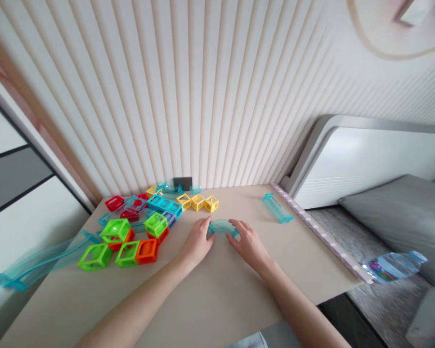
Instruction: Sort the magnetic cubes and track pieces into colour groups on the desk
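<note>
Translucent teal curved track piece (223,226), green (95,256), orange (147,251), yellow (197,202) and red cube frames (114,203) on beige table (217,295).

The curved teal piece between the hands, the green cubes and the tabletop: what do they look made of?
The curved teal piece, held by the left hand and right hand: likely clear tinted plastic; the table shows through. Green cubes: glossy translucent plastic, open frames with highlights. Tabletop: matte beige, probably laminate; no visible grain.

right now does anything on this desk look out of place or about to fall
Yes. The long clear blue track piece pokes out past the desk's left edge, so it looks precarious. A plastic bottle lies on its side beside the desk's right edge. Both hands, left hand and right hand, grip a curved blue track piece.
</note>
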`<state>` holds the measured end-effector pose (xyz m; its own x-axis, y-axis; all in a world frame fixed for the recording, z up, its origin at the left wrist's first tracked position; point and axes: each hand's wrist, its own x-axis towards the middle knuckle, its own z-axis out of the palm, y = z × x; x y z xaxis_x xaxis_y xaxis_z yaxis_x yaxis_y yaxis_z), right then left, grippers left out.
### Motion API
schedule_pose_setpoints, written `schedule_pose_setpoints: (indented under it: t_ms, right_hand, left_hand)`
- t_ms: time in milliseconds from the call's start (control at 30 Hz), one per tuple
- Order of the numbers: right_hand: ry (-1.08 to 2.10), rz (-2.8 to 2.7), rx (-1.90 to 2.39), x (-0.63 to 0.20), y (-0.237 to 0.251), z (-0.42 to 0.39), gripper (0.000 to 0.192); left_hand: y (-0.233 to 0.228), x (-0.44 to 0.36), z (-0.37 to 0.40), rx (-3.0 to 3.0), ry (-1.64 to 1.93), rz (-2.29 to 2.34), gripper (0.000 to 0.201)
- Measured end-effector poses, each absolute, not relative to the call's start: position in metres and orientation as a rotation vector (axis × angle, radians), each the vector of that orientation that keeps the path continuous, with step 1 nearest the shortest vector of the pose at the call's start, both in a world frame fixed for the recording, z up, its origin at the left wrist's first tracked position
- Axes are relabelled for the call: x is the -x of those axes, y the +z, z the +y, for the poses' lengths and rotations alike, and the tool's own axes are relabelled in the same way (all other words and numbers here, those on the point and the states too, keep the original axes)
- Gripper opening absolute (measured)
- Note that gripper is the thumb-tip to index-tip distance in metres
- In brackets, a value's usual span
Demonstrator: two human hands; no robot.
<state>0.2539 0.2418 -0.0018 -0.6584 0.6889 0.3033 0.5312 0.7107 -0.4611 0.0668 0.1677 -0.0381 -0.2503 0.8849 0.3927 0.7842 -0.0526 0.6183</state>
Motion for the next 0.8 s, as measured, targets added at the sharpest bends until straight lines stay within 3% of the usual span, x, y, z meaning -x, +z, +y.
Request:
schedule_pose_setpoints:
  t_ms: [333, 800]
  right_hand:
    - [0.258, -2.285, 1.14, -0.296, -0.017, 0.342, 0.035]
    - [0.297, -2.244, 1.228, -0.264, -0.037, 0.424, 0.043]
  left_hand:
    - [-0.042, -0.125, 0.293, -1.812, 1.198, 2.062, 0.046]
    - [-0.056, -0.132, 0.371, -1.661, 1.251, 2.317, 0.037]
